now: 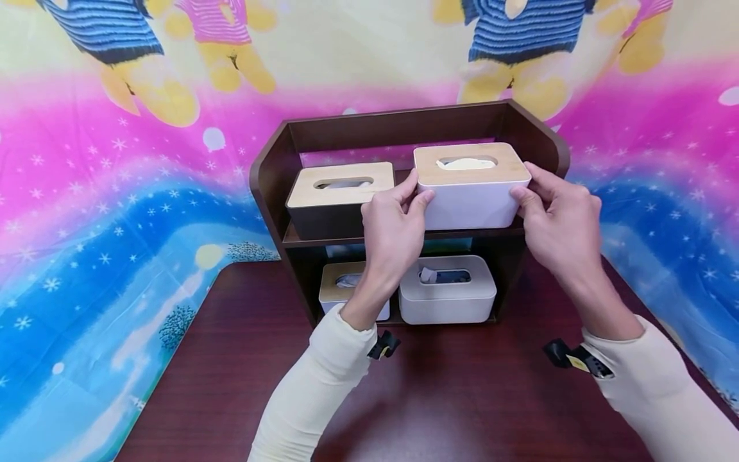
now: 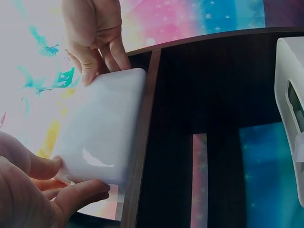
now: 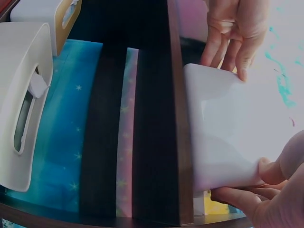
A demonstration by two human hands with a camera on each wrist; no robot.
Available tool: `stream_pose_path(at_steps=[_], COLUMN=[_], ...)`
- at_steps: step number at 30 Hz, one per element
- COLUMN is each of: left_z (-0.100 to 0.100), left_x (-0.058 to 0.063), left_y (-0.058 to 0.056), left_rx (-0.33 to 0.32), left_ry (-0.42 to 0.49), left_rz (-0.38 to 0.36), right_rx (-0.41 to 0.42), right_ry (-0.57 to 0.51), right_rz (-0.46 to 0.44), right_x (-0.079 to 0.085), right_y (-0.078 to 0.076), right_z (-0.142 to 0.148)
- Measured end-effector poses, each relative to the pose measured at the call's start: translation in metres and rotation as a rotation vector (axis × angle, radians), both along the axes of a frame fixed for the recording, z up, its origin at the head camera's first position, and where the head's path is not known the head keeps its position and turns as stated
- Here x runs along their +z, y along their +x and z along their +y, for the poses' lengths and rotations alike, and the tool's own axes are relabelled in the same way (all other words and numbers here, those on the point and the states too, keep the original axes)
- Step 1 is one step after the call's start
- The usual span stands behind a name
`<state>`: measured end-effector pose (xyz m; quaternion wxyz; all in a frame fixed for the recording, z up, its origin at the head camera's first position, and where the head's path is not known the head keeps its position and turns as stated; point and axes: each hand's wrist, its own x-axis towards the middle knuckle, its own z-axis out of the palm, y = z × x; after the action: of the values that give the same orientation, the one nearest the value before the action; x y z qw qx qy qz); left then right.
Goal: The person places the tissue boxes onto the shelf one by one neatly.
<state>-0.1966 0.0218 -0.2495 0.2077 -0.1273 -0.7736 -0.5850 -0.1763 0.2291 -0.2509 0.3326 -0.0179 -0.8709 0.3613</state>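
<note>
A white tissue box with a light wooden lid (image 1: 472,199) stands at the right of the shelf's upper level, near its front edge. My left hand (image 1: 395,224) grips its left end, thumb at the front. At the opposite end, my right hand (image 1: 557,221) holds the box between thumb and fingers. Both wrist views show the smooth white front (image 2: 102,126) between the two hands. A black tissue box with a wooden lid (image 1: 340,186) sits just left of my left hand on the same level.
The dark brown two-level shelf (image 1: 398,122) stands on a reddish-brown table (image 1: 462,398). On its lower level are an all-white tissue box (image 1: 447,301) and a smaller white one with a wooden lid (image 1: 331,292), partly hidden by my left arm. A patterned cloth (image 1: 369,77) hangs behind.
</note>
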Motion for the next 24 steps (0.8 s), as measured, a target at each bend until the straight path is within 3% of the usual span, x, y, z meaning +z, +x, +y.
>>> stream_pose_path(at_steps=[16, 24], left_z=[0.0026, 0.0007], left_x=[0.0012, 0.0014], left_y=[-0.0012, 0.0042], left_rx=[-0.006, -0.059], left_ry=[-0.048, -0.113], left_rz=[-0.014, -0.055], right_rx=[-0.004, 0.034], right_ry=[-0.014, -0.031], right_rz=[-0.016, -0.12], right_x=[0.0001, 0.0007], right_y=[-0.0029, 0.0011], right_z=[-0.002, 0.0001])
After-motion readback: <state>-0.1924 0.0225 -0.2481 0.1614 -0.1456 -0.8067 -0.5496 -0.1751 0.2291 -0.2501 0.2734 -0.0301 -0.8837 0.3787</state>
